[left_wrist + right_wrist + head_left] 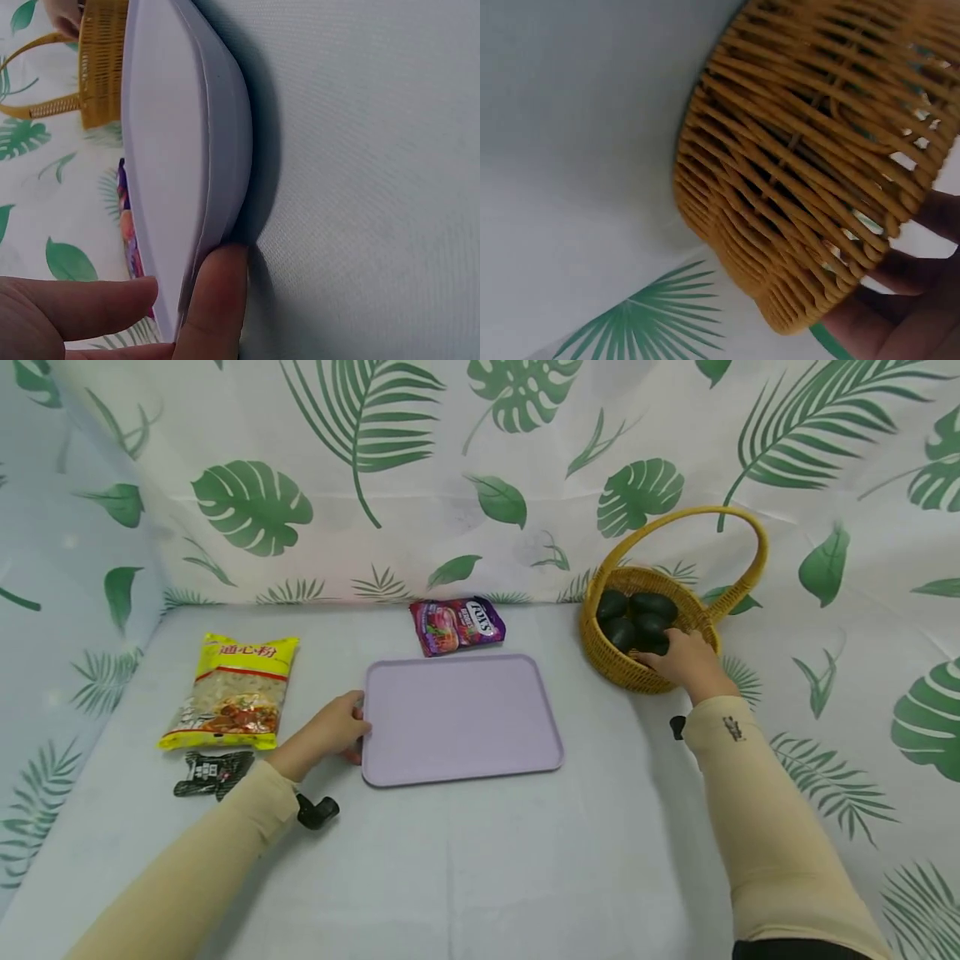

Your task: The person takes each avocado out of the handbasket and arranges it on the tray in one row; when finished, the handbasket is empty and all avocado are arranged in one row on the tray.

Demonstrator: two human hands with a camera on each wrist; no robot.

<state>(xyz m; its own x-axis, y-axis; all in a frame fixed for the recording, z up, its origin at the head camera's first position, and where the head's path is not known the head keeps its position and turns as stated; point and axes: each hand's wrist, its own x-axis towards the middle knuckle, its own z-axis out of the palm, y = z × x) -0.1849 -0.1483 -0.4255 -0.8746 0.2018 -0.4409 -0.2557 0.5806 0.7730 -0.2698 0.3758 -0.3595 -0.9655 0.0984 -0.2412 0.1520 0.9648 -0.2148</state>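
Observation:
My left hand (337, 727) is at the left edge of a pale lilac rectangular tray (461, 718). In the left wrist view, the tray's rim (225, 135) sits between a finger and the thumb. At the right, my right hand (686, 664) reaches over the rim of a yellow-brown wicker basket (626, 672) with a tall handle. Inside lie several dark oval avocados (652, 606); my fingers and thumb lie around the front right one. In the right wrist view the basket's woven side (802, 157) hides the avocados and partly covers the fingers (907, 274).
A yellow bag of pasta (240, 693) lies at the left, with a small black packet (213, 772) just in front of it. Behind the tray is a purple Fox's candy bag (457, 625). A leaf-patterned cloth (555, 443) hangs close behind the basket.

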